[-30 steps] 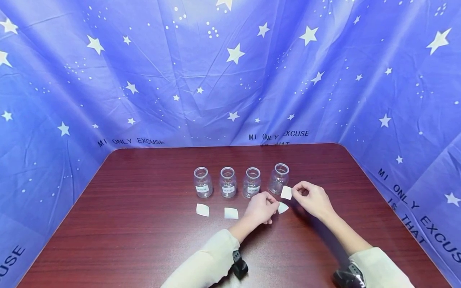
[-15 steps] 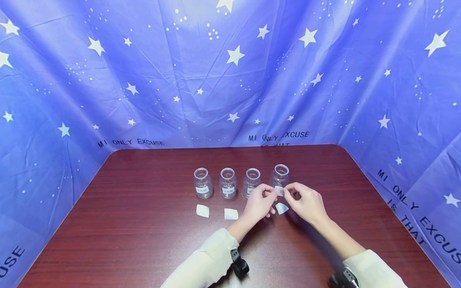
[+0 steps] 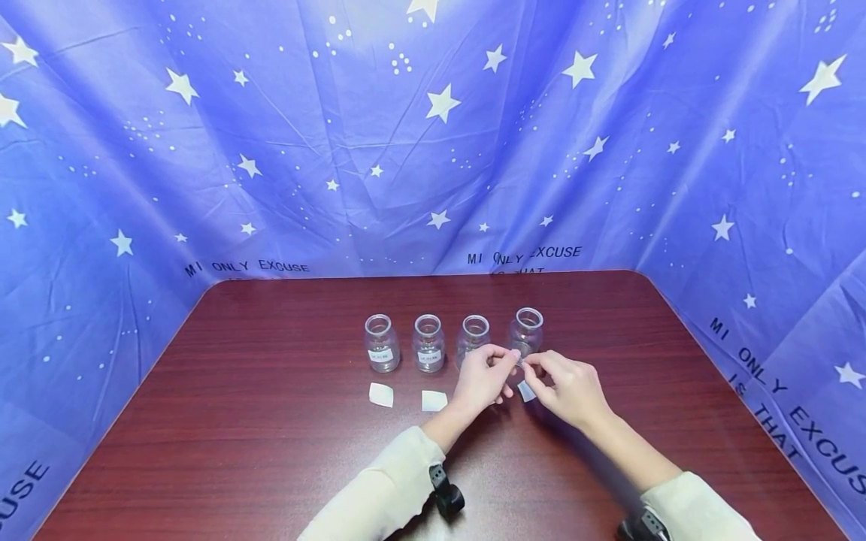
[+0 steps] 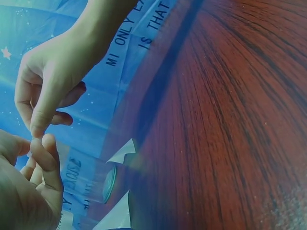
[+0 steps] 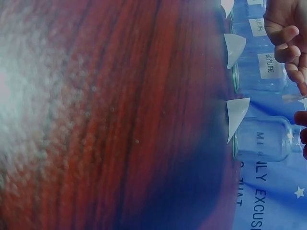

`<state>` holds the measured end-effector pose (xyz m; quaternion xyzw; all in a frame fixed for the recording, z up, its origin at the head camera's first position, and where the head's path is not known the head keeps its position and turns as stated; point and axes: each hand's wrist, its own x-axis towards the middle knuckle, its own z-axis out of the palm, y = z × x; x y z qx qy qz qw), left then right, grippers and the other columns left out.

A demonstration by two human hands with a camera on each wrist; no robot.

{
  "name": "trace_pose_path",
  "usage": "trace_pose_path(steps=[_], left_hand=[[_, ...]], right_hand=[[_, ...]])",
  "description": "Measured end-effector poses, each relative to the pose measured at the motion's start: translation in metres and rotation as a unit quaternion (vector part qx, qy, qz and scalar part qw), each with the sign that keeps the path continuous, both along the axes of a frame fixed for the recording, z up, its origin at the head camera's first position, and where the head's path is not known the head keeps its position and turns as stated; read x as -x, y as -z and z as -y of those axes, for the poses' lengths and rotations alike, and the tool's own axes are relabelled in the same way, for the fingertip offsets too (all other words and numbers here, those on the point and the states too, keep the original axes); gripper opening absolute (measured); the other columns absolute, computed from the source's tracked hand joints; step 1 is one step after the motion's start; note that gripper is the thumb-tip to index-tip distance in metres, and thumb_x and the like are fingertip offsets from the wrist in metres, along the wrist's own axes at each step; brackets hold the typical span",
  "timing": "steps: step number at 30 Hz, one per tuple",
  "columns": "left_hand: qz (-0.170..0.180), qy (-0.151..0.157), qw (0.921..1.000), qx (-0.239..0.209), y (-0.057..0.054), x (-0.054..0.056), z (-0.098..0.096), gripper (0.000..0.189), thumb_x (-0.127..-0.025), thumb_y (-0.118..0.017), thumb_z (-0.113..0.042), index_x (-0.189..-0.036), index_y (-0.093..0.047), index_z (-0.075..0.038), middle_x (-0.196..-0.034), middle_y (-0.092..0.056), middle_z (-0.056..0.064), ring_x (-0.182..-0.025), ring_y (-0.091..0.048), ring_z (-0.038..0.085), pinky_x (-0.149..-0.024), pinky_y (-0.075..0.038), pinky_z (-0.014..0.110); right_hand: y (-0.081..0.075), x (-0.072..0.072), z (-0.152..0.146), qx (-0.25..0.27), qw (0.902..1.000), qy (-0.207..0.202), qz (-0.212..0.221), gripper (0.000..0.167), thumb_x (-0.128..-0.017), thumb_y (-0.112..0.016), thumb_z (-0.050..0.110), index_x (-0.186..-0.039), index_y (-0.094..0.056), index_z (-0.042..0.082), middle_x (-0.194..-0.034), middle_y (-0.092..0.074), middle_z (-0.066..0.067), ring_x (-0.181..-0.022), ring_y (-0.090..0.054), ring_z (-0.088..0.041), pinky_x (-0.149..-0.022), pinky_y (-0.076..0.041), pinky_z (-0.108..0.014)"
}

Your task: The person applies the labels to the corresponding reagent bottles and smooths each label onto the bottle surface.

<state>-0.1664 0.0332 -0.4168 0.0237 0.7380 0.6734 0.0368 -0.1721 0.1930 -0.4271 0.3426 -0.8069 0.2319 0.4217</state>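
Note:
In the head view my left hand (image 3: pixel 482 379) and right hand (image 3: pixel 571 387) meet fingertip to fingertip before the rightmost glass jar (image 3: pixel 528 328). Between them they pinch a small white label, almost wholly hidden by the fingers. The left wrist view has the thumbs and forefingers of the right hand (image 4: pixel 60 72) and left hand (image 4: pixel 29 196) together. That rightmost jar (image 5: pixel 264 139) carries no label in the right wrist view. Below the hands, a piece of white backing paper (image 3: pixel 525 391) lies on the table.
Left of the hands stand three more open glass jars in a row: the far left jar (image 3: pixel 383 338), a middle jar (image 3: pixel 428 338) and one partly behind the left hand (image 3: pixel 475 330). Two white paper pieces (image 3: pixel 381 395) lie before them on the brown table (image 3: pixel 271 421). A blue star-patterned curtain (image 3: pixel 379 150) hangs behind.
My right hand has carried the label leftward from beside the rightmost jar to the left hand's fingertips. The left hand has left the backing paper and risen to meet it.

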Motion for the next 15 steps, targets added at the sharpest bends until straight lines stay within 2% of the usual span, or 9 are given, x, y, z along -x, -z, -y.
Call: trace_pose_path(steps=[7,15], left_hand=[[0.001,-0.003,1.0000,0.002,0.0009,0.0002,0.0014,0.023,-0.087,-0.063,-0.029,-0.092,-0.067,-0.006,-0.072,-0.068,0.010,-0.036,-0.051,0.004,-0.033,-0.040,0.021],[-0.006,0.006,0.9999,0.007,-0.0023,-0.0016,0.0030,0.018,-0.087,-0.059,-0.018,-0.095,-0.066,-0.003,-0.079,-0.069,0.018,-0.037,-0.050,0.003,-0.034,-0.042,0.024]], right_hand=[[0.0006,-0.0003,0.0013,-0.007,0.9999,-0.003,-0.009,0.014,-0.082,-0.057,0.019,-0.077,-0.067,0.011,-0.062,-0.061,0.007,-0.049,-0.054,-0.005,-0.043,-0.040,-0.018],[0.0024,-0.0021,0.0011,-0.017,0.9999,0.001,-0.004,0.017,-0.085,-0.055,0.022,-0.079,-0.067,0.011,-0.063,-0.062,0.006,-0.049,-0.054,-0.005,-0.044,-0.041,-0.019]])
